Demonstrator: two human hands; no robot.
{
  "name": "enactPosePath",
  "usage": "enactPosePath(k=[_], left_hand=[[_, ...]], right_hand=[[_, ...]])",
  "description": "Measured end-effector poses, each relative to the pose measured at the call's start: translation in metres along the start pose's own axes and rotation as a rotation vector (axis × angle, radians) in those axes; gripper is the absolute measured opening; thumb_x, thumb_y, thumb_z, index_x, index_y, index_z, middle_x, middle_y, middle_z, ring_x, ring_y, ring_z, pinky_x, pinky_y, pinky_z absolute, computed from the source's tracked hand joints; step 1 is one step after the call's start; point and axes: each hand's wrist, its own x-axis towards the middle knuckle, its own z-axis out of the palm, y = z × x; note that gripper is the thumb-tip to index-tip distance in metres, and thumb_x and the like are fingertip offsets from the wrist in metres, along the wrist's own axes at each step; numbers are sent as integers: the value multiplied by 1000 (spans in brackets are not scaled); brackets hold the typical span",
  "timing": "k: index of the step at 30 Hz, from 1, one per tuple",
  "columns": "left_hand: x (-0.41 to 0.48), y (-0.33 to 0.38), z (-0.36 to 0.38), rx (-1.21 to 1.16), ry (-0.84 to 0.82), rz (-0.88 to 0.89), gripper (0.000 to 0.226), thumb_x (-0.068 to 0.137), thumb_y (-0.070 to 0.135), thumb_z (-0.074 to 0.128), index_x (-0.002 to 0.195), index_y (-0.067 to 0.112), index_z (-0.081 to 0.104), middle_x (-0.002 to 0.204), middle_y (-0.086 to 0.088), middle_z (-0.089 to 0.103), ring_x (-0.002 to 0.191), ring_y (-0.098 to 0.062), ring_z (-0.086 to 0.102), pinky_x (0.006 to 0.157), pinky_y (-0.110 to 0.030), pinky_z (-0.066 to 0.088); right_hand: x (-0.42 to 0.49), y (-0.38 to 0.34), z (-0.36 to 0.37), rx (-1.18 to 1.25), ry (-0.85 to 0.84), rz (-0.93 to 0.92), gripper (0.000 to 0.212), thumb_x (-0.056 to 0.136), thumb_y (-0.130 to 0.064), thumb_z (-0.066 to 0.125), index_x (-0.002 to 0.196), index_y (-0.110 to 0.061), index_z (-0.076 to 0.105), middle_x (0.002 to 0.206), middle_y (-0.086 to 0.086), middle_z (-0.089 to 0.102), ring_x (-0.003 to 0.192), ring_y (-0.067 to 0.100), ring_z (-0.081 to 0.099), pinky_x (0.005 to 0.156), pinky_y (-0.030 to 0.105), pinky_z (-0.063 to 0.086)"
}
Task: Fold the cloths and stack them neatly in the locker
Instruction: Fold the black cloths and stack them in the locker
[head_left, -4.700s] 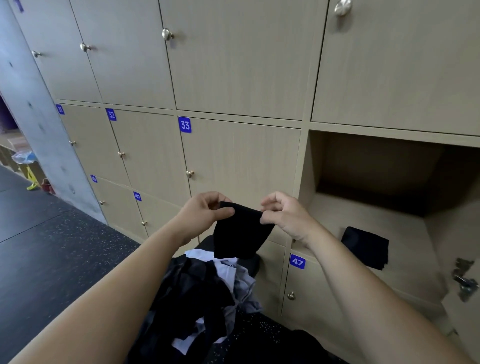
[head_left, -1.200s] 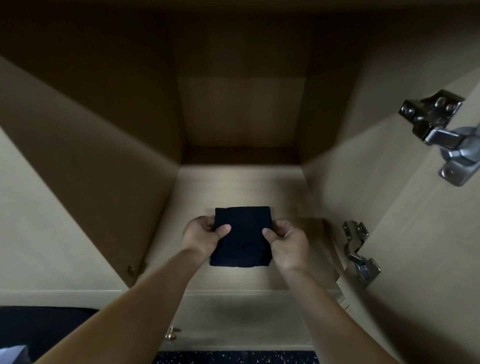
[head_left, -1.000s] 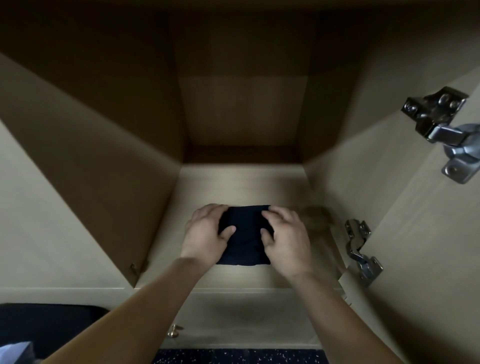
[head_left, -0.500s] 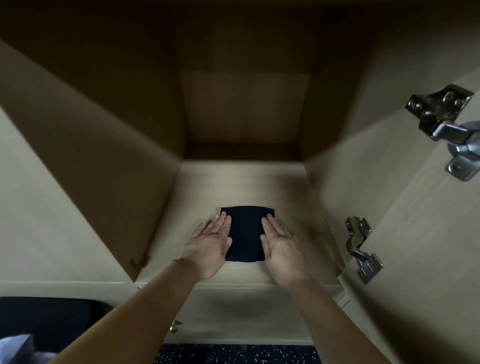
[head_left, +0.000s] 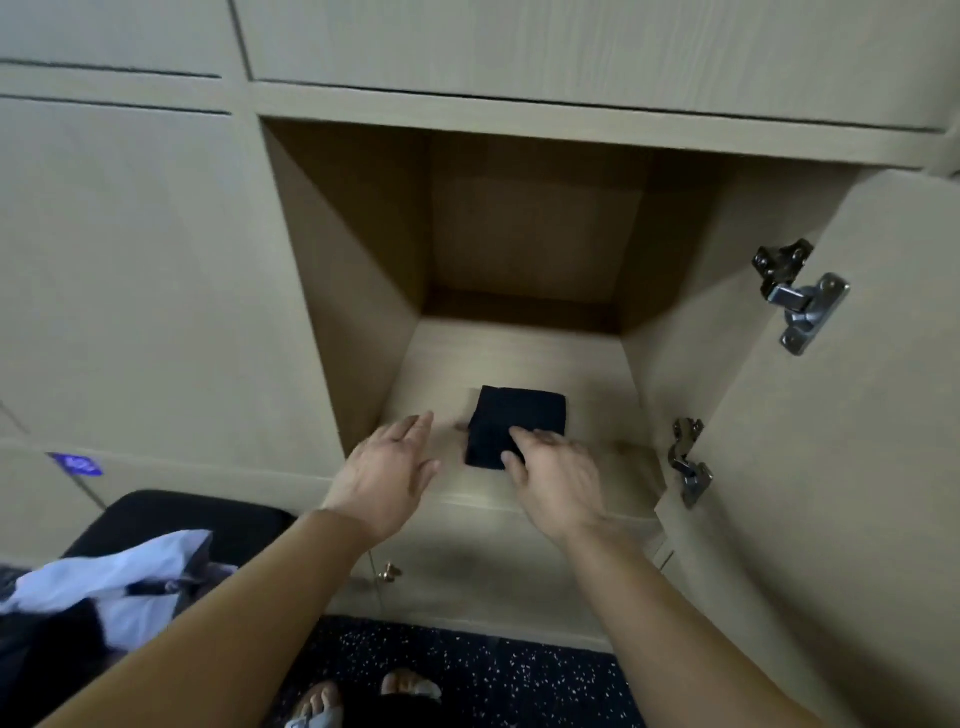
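Matt black cloth (head_left: 511, 426), pale wood-grain locker (head_left: 519, 358), shiny metal hinges (head_left: 800, 301)

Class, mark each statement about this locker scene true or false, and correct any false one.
1. A folded black cloth lies on the locker floor. True.
2. The left hand grips that cloth. False: it is open, beside the cloth and apart from it.
3. The locker door is closed. False: it stands open on the right, its hinges showing.
4. Unfolded cloths lie heaped at lower left. True.
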Motion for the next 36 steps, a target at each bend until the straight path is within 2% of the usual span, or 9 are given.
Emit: enactPosePath(k=[4,7,12,19,23,26,31,34,36], left_hand=[[-68,-25,-23,46,69,-88,59,101,40,43,153,17,27,154,-3,35,140,-23,34,110,-36,31],[-125,-51,-36,79,97,-178,56,100,39,47,149,17,36,150,-2,41,135,-25,38,106,-36,33],[-217,-98,-55,75,176,-345,53,98,39,51,146,17,43,148,0,44,135,-23,39,107,-35,33],[-320,-165,-72,118,240,-534,50,98,38,51,143,16,46,145,-3,47,132,-26,42,108,-36,33],[-362,-201,-71,93,255,-636,52,98,37,51,144,13,45,144,-5,48,131,-28,44,108,-38,36],[-381,-225,-61,78,243,-692,52,100,37,49,146,14,43,147,-3,46,133,-26,42,109,-36,35],[-384,-250,-43,23,252,-707,49,99,33,51,143,13,47,142,-4,51,129,-26,46,107,-35,37],[-379,-265,-37,-17,290,-707,44,99,30,53,139,12,52,137,-4,56,124,-27,51,105,-36,39],[-374,-278,-35,-35,318,-715,42,99,29,53,137,12,54,136,-4,57,123,-27,51,105,-35,39]], right_hand=[[-41,-60,-5,4,-25,-159,30,100,-33,39,121,-16,55,118,6,64,118,24,52,94,34,35],[-67,-106,-4,14,-14,-245,22,99,-35,42,106,-18,55,108,3,66,107,25,55,88,34,36],[-99,-183,3,54,-40,-387,34,99,-36,42,122,-16,56,124,5,63,117,27,53,97,35,36],[-133,-268,25,37,-90,-545,29,98,-32,41,118,-17,56,120,5,64,114,27,53,89,34,34],[-147,-297,37,32,-130,-583,28,100,-26,39,120,-14,55,121,7,62,114,28,52,88,34,34],[-149,-312,51,36,-166,-577,22,100,-24,39,110,-14,56,115,8,64,108,31,55,82,34,34],[-136,-335,74,107,-200,-509,29,98,-29,42,116,-18,62,115,8,65,107,32,55,88,41,46],[-126,-355,81,203,-195,-508,27,97,-28,46,102,-14,69,101,4,70,104,25,55,82,40,47],[-118,-371,88,295,-244,-462,27,95,-30,49,79,-17,68,81,1,66,93,22,54,74,37,48]])
